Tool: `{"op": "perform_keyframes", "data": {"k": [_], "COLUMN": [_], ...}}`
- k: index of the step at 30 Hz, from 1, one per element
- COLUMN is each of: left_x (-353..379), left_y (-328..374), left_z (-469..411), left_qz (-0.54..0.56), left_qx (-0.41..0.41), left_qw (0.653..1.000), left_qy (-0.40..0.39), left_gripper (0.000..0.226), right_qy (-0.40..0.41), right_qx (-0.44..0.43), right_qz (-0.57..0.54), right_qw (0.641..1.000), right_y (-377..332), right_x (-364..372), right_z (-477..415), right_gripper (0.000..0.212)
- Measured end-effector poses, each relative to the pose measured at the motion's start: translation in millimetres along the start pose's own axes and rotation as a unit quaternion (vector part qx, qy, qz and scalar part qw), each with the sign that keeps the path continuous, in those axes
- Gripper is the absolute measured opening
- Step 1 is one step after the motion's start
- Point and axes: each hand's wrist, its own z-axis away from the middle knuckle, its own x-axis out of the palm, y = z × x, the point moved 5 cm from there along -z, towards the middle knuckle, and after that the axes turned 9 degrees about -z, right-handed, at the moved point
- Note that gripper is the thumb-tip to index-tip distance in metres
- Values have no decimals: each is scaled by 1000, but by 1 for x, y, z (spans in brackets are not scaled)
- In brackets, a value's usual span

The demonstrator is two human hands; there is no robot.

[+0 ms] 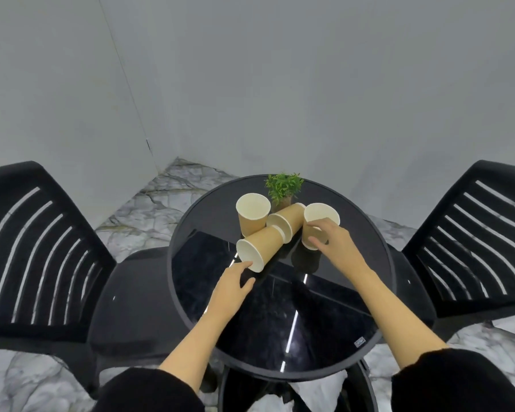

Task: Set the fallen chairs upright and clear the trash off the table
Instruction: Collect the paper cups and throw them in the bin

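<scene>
Right hand (329,239) grips cup (320,223), hiding its lower side.

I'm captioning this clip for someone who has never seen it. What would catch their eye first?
The cluster of four paper cups at the far side of the round black table: two upright, two tipped over, beside a small green plant. The right hand grips the right upright cup; the left hand reaches the nearest fallen cup. Black slatted chairs stand upright either side.

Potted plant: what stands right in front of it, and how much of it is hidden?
The plant sits behind a tipped cup and beside an upright cup. Its leaves show; most of its pot is covered by the cups.
</scene>
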Motion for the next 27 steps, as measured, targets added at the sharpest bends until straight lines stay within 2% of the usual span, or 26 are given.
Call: {"op": "perform_keyframes", "data": {"k": [9, 12, 15, 21, 27], "left_x": [18, 21, 19, 15, 20], "left_y": [3, 10, 14, 21, 51], "left_z": [-36, -44, -44, -25, 20], "left_qz": [-6, -1, -7, -35, -81], "left_qx": [-2, -5, -2, 15, 60], "left_qw": [999, 1000, 1000, 999, 995], "left_qy": [-44, -24, -9, 5, -16], "left_gripper": [41, 22, 18, 18, 23], "right_qy": [-2, 30, 67, 93, 40], "right_qx": [79, 70, 63, 44, 36], "right_qz": [109, 144, 182, 181, 162], "right_qw": [991, 987, 979, 978, 985], "right_y": [30, 31, 35, 30, 26], "right_x": [11, 14, 14, 6, -9], "right_z": [-17, -12, -3, 32, 85], "right_gripper": [41, 31, 18, 11, 11]}}
